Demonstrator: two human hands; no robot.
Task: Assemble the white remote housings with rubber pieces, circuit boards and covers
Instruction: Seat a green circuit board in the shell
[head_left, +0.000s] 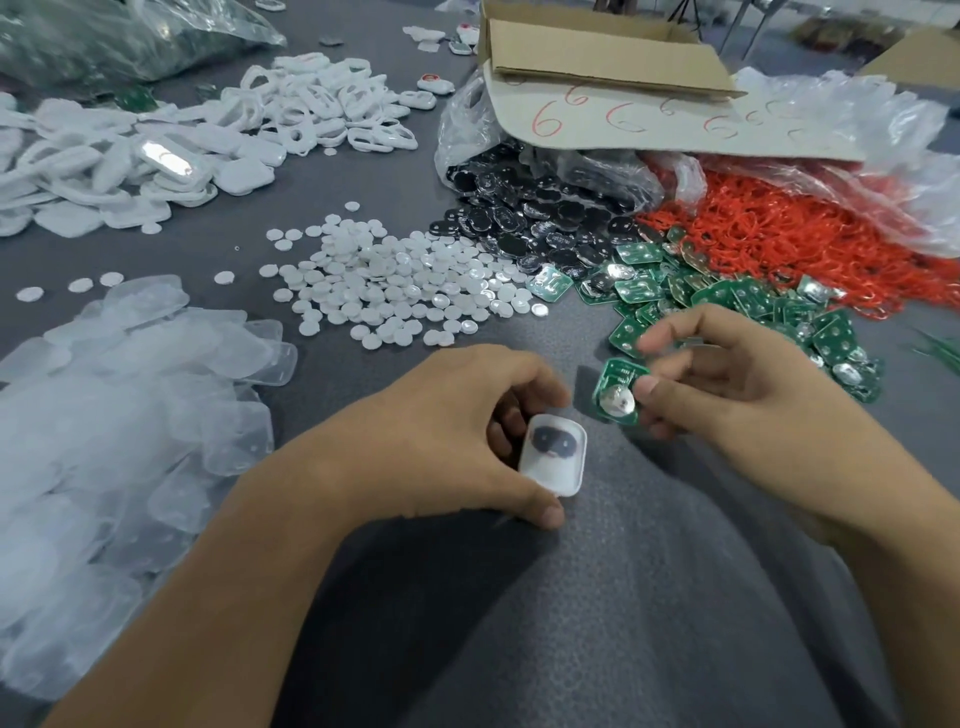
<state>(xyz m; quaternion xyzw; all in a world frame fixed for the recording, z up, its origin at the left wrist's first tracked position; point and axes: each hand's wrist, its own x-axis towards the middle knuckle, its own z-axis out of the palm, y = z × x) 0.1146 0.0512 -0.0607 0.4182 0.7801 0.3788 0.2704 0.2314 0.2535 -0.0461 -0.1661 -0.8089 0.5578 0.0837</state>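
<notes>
Left hand (447, 431) cups a white housing (553, 457), its rubber piece already seated, just above my lap; right hand (727, 374) pinches a green circuit board (618, 392) by its edges beside it. Both parts look light and stiff. I judge the board best held at the rim, clear of its metal disc.

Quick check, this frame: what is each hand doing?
Left hand: fingers curled round a white housing with a dark rubber piece inside.
Right hand: fingers pinch a green circuit board.
</notes>
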